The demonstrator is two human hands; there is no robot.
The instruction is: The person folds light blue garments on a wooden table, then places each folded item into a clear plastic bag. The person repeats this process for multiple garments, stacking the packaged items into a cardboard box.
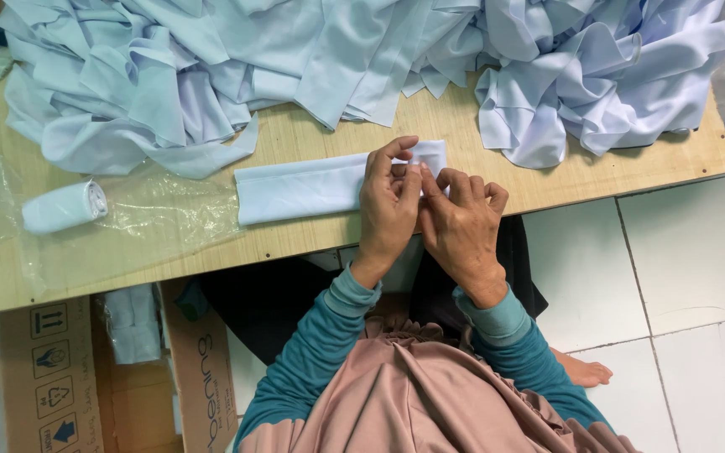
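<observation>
Pale blue strip (312, 186): folded flat, lying lengthwise near the front edge of the wooden table (614, 172), right end under both hands.
Left hand (388, 205): on the strip's right end — thumb and forefinger pinched together on the cloth, other fingers curled down.
Right hand (461, 222): pressed up against the left, fingertips nipped on the same end of the strip, knuckles bent.
Rolled piece (65, 205): same pale cloth, wound tight, resting on clear plastic sheet (169, 218) well to the left of the strip.
Heaps of cloth (211, 75): loose pale blue fabric piled along the far side of the table — spread across nearly its whole width.
Cardboard box (48, 377): open, under the table's left part, more pale cloth inside.
Floor (681, 277): white tiles, one bare foot (585, 369) showing.
</observation>
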